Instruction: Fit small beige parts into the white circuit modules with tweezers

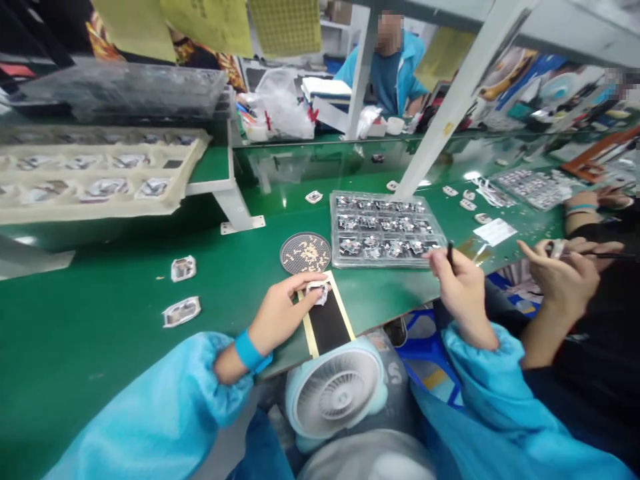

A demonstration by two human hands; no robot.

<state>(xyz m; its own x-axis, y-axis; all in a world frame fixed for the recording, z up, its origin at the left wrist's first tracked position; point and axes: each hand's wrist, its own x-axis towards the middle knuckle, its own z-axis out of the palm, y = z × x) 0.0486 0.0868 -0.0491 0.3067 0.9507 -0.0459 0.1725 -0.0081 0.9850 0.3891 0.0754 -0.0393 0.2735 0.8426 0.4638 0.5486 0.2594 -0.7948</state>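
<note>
My left hand [285, 308] is closed on a small white-framed part [317, 293] above a black pad [329, 324] with yellow edges. A blue band circles that wrist. On the right, my right hand [461, 285] grips a thin black tool [450, 253] whose kind I cannot make out, near the corner of a clear plastic tray [385, 262]. Rows of small metallic parts [371, 245] fill this tray. Between tray and left hand lies a round dark dish [287, 255] scattered with tiny tan pieces [311, 253].
Two similar white-framed parts [183, 269] lie on the green bench [115, 313] at left. A cream tray [187, 190] rests on a raised shelf. A co-worker's hands [563, 277] are close on the right. A slanted post [445, 113] crosses the view; a small fan [340, 393] sits below the bench edge.
</note>
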